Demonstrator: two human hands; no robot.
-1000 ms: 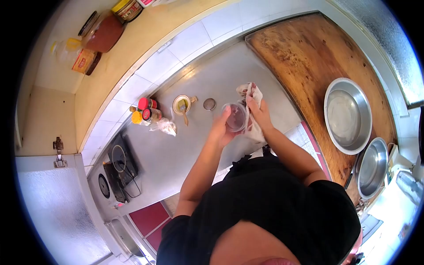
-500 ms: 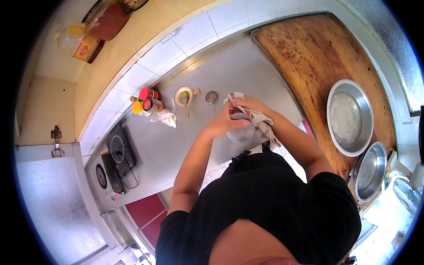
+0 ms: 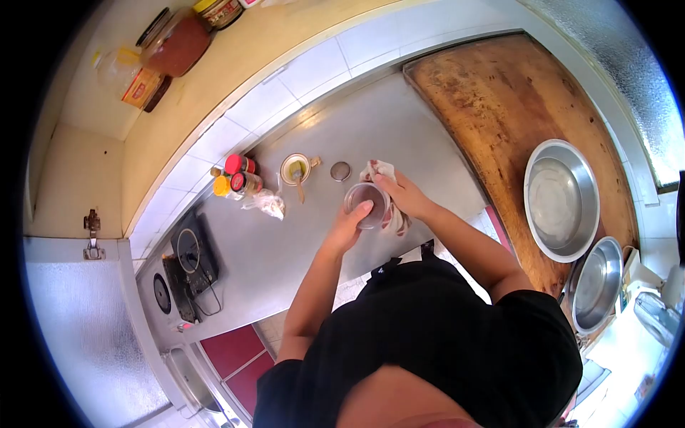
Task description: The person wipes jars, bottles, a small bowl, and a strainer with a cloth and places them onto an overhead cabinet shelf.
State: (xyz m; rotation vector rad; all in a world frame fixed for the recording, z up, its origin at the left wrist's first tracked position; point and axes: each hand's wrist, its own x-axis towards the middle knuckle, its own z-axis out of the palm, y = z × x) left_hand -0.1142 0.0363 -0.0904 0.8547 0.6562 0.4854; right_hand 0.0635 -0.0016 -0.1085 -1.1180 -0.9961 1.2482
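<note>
My left hand is wrapped round a clear, round, open-mouthed jar, its thumb over the rim. The jar is held above the steel counter, mouth turned up toward me. On the jar's right side, my right hand grips a light cloth with reddish patches. Part of that cloth lies against the jar's side, and the fingers beneath it are partly hidden. A small round metal lid rests on the counter just beyond the jar. Left of the lid stands a cup with a wooden-handled brush in it.
Seasoning jars and a plastic bag stand near the tiled wall. A black cooker sits at the left. Two metal basins lie on or beside the wooden board at right. Bottles occupy the upper shelf.
The jar has tipped so its open mouth now faces up, and it has moved slightly left. The cloth has shifted from over the jar to its right side.
</note>
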